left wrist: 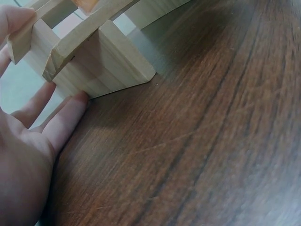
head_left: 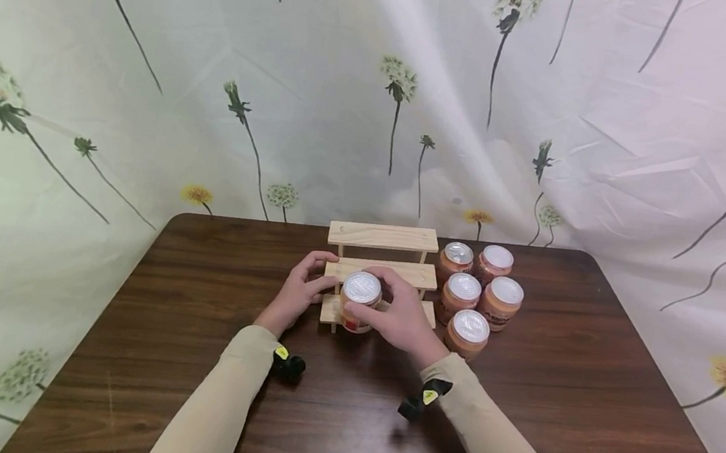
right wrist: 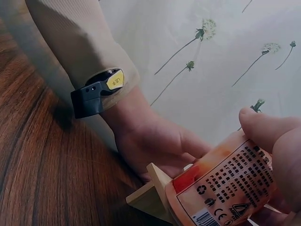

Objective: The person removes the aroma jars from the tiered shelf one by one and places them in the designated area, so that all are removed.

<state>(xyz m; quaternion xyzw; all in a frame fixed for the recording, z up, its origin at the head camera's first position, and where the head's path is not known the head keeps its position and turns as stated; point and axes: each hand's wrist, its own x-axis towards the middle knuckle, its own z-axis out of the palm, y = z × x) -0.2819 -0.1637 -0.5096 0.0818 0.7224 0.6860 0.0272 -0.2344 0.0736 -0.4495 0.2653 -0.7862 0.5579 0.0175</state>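
Note:
My right hand [head_left: 403, 314] grips an orange-labelled jar [head_left: 358, 309] with a silvery lid, thumb on the near side and fingers behind. The jar stands upright at the lowest shelf of a three-tier wooden rack [head_left: 385, 237]; whether its base rests on the shelf cannot be told. In the right wrist view, the jar's printed label [right wrist: 225, 183] shows a barcode beside the wood. At the rack's left end, my left hand [head_left: 301, 291] holds the middle shelf between thumb and forefinger. Other left fingers [left wrist: 66, 120] touch the rack's side panel [left wrist: 103, 66] low down in the left wrist view.
Several similar jars [head_left: 461, 299] stand grouped just right of the rack. Everything sits on a dark wood-grain table [head_left: 339, 420]. A pale curtain with dandelion prints [head_left: 324, 101] hangs behind and around the table.

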